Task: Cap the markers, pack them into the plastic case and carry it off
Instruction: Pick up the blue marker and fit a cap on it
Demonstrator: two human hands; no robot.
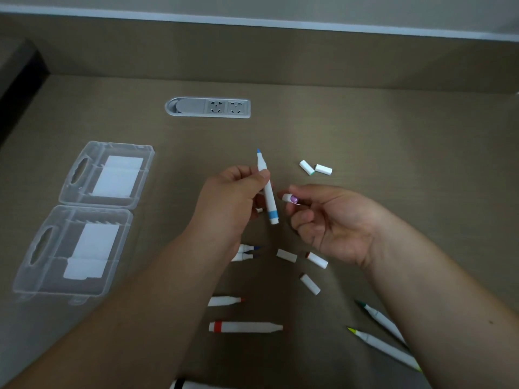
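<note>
Meanwhile her left hand [230,200] gripped one blue marker [266,189], tip up; right fingers [302,217] pinched one purple cap [290,198] beside it. Five caps [323,169] lay loose; the case [84,220] sat open, well left.

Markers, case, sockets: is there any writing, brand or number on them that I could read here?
None can be read.
Blue marker in the left hand: plain white barrel, no print visible.
Cap in the right hand: no marking visible.
Case: white panels inside look blank.
Socket strip: only the plug holes, no lettering legible.
</note>
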